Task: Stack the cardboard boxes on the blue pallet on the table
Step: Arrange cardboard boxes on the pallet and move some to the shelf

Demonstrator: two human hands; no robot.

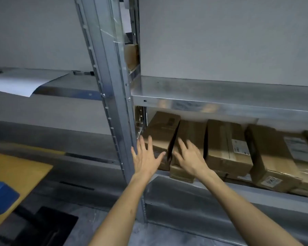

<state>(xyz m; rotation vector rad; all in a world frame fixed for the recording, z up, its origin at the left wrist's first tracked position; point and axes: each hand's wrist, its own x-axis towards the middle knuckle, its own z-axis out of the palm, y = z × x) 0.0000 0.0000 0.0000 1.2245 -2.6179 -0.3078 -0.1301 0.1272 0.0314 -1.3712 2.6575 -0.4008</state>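
Several brown cardboard boxes stand side by side on a low metal shelf (238, 190). The leftmost box (163, 128) leans left, and a second box (192, 130) stands just right of it with a dark gap between them. My left hand (146, 158) is spread open in front of the leftmost box, fingers straight. Over the front of the second box my right hand (190, 158) reaches, also open with fingers spread. A corner of the blue pallet (0, 197) shows at the far left on the yellow table (21, 171).
A steel rack upright (114, 103) rises just left of my left hand. An upper shelf (220, 96) overhangs the boxes. More boxes (226, 148) with labels fill the shelf to the right. A white sheet (20, 82) lies on the left rack's shelf.
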